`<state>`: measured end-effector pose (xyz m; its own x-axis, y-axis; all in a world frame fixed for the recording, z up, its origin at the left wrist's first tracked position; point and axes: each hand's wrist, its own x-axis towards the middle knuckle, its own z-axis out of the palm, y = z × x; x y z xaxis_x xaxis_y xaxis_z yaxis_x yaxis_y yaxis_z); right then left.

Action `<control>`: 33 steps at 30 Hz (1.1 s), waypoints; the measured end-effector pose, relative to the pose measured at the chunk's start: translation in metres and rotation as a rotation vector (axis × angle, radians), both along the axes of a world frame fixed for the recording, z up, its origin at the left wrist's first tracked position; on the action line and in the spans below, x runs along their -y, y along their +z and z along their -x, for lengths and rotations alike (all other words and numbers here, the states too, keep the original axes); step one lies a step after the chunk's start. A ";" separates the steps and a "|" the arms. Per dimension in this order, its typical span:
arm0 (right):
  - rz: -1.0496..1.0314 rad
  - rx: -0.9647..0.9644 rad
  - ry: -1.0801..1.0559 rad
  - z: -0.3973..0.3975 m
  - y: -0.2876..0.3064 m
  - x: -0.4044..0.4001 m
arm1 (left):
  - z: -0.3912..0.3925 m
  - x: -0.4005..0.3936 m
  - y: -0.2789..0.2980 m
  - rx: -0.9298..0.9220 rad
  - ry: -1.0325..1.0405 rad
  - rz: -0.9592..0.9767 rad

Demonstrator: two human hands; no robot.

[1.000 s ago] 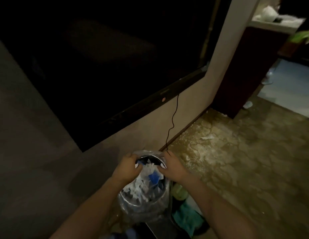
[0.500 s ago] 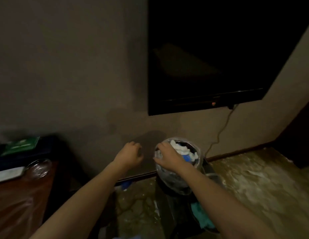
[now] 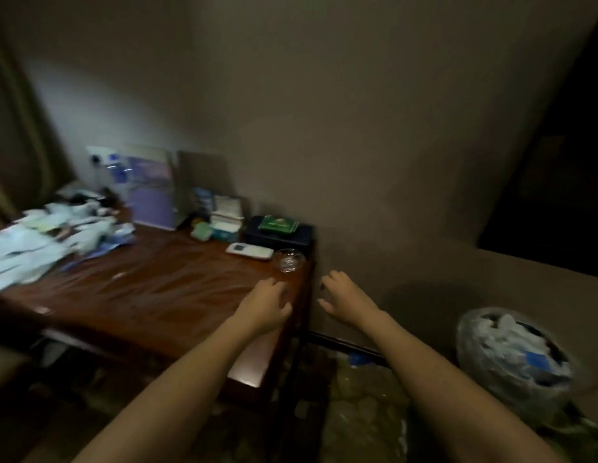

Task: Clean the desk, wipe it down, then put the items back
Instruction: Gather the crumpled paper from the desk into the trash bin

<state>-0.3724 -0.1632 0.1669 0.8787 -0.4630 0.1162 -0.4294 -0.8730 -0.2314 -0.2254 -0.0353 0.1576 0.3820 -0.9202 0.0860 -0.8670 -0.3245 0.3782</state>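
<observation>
You have one view only, worn on your head, looking forward and down past your outstretched forearms. It faces the table's (image 3: 163,289) right end and the wall (image 3: 324,111) behind, near enough to reach.

The wooden desk (image 3: 163,289) holds scattered papers (image 3: 33,242), a remote (image 3: 250,251), and a glass ashtray (image 3: 288,260).

Both hands are out front, empty, fingers loosely spread. Left hand (image 3: 264,306) hovers over the desk (image 3: 163,289) near its right corner, and just beyond its fingertips sits a glass ashtray (image 3: 288,259), with a white remote (image 3: 250,251) beside that. Right hand (image 3: 345,298) hangs past the desk edge. Far to its right, a bin (image 3: 511,359) stuffed with paper. Far left of the fingers, scattered papers (image 3: 40,242).
</observation>
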 end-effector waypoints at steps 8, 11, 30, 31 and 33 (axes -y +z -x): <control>0.019 -0.028 0.385 -0.151 0.002 -0.178 | -0.109 -0.220 0.017 0.042 0.324 -0.145; 0.003 -0.066 0.461 -0.185 0.000 -0.222 | -0.129 -0.273 0.020 0.043 0.453 -0.132; -0.121 -0.120 0.629 -0.432 -0.035 -0.245 | -0.328 -0.332 -0.020 -0.049 0.766 -0.175; -0.133 -0.110 0.608 -0.449 -0.036 -0.237 | -0.349 -0.324 -0.020 -0.054 0.777 -0.164; -0.131 -0.122 0.572 -0.480 -0.035 -0.217 | -0.385 -0.305 -0.018 -0.067 0.784 -0.153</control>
